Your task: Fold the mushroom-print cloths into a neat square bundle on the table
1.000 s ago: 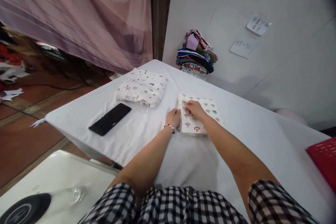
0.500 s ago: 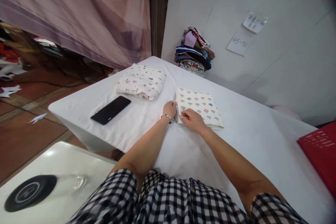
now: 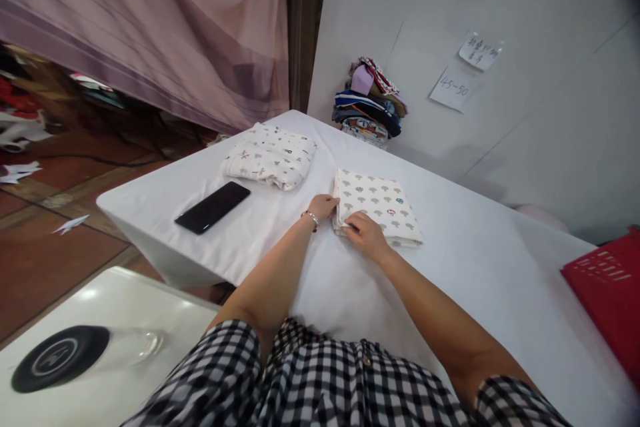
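A folded white cloth with a grey mushroom print and a few coloured motifs lies flat on the white-covered table. My left hand, with a bracelet at the wrist, pinches the left edge of this cloth. Bent fingers of my right hand close on its near left corner; the fingertips are partly hidden. To the left rests a second folded white cloth with small scattered prints, touched by neither hand.
A black phone lies at the table's left. Folded clothes are stacked by the wall at the back. A red box-like object stands at the right edge. On a side table, lower left, are a black disc and a clear glass.
My left hand has shifted slightly, its fingers now reaching onto the cloth's left edge. My right hand stays at the near left corner. The view has moved a little.
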Demonstrator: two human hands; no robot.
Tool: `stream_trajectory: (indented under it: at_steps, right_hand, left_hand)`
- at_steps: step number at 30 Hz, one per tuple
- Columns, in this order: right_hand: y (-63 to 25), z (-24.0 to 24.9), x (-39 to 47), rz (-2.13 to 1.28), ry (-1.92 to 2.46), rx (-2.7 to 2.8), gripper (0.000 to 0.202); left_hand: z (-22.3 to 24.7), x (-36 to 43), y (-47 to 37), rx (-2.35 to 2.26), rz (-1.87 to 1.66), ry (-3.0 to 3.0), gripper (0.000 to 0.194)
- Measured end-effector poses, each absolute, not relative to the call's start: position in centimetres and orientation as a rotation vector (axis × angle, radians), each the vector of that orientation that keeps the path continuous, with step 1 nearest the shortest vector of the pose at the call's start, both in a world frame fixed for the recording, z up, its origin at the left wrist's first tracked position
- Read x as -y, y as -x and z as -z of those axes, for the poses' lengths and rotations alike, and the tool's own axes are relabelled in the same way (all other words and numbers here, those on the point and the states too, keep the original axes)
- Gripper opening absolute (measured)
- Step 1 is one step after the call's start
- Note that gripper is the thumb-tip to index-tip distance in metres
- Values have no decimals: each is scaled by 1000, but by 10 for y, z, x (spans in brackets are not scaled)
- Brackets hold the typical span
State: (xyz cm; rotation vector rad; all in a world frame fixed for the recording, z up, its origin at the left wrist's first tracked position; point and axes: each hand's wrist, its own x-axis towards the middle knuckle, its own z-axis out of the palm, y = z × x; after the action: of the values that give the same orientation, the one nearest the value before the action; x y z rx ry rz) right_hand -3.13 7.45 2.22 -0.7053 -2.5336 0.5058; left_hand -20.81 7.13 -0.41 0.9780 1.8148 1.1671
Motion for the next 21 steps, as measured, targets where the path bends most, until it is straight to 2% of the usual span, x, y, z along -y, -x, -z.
stream_trajectory:
  at_steps: [5,16,21]
  right_hand:
    - [35,-20,-71,-657,784,2327,16]
    - [37,-18,-75,-839,867,2085,23]
    - [37,-17,-75,-853,888,2071,23]
  left_hand:
    - [1,-68,218,-1676,-1048,-952,33]
    - [-34,-36,219,-1707,-720,-1035,21]
    - [-22,-25,213,-1620,-756,-985,18]
